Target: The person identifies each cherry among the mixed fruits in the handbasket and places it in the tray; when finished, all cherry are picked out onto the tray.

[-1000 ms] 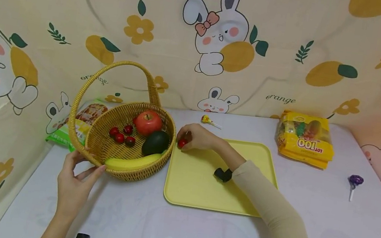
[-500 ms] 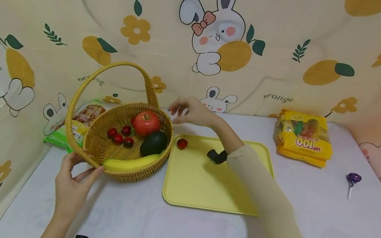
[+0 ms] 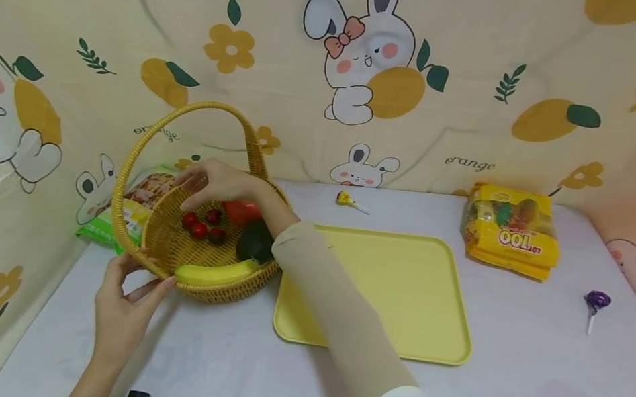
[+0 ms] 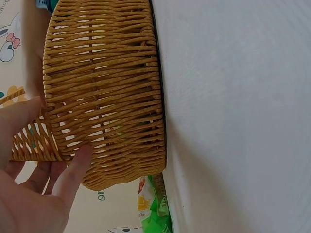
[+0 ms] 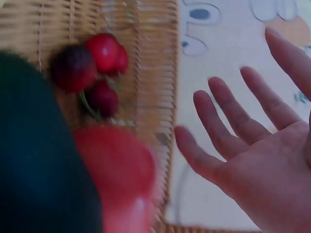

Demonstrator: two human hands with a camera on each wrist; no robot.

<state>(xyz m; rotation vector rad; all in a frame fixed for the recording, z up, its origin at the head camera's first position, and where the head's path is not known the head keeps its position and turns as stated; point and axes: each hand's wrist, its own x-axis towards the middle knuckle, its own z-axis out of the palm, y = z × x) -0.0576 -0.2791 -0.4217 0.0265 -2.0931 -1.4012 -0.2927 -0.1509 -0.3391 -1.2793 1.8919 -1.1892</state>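
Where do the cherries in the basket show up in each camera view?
Head: the cherries lie left of centre, on the basket floor under the right hand.
Left wrist: not in view; only the basket's outer wall shows.
Right wrist: cherries at upper left.
Shared landmark: the wicker basket.

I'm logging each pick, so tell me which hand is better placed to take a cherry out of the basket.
Right. The right hand hovers open just above the cherries inside the basket, while the left hand holds the rim.
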